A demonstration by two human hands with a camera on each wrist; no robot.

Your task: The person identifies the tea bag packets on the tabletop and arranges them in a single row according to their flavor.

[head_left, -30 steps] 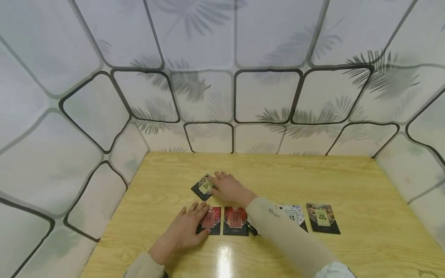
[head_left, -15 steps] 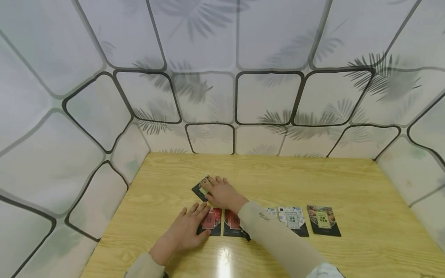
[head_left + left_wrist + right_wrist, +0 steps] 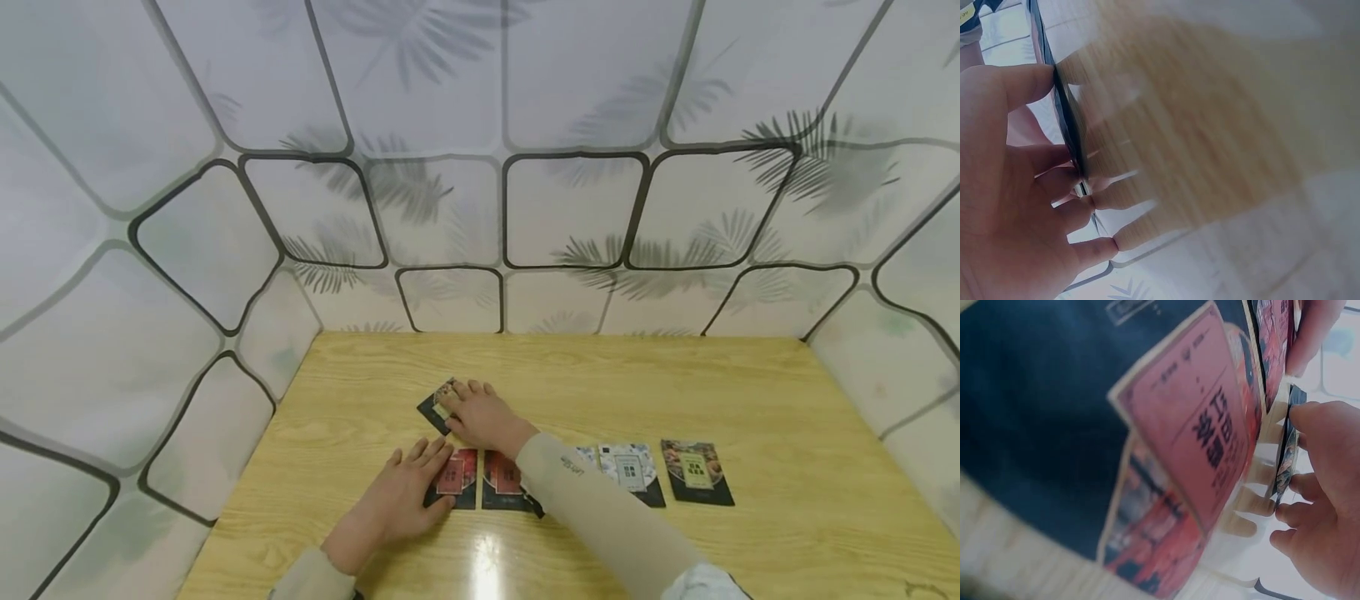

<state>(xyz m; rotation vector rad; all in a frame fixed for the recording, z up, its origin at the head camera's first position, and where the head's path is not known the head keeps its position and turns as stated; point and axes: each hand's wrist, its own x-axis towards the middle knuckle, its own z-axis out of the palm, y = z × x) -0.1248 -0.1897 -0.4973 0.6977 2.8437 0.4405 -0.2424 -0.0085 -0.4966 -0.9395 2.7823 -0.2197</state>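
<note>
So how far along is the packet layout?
Looks done: the left red packet, right red packet, white packet and far-right packet sit in a row. In hand: the right hand is on the askew packet beyond that row; the left hand touches the left red packet. Remaining, probably: bringing the askew packet into line, perhaps beside the similar-looking far-right one.

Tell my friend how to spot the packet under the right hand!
On the wooden table, find the row of packets. Farther back, behind its left end, the right hand partly covers a dark packet with a yellowish label. That one lies outside the row, turned cornerwise, while the row's packets sit nearly square.
</note>
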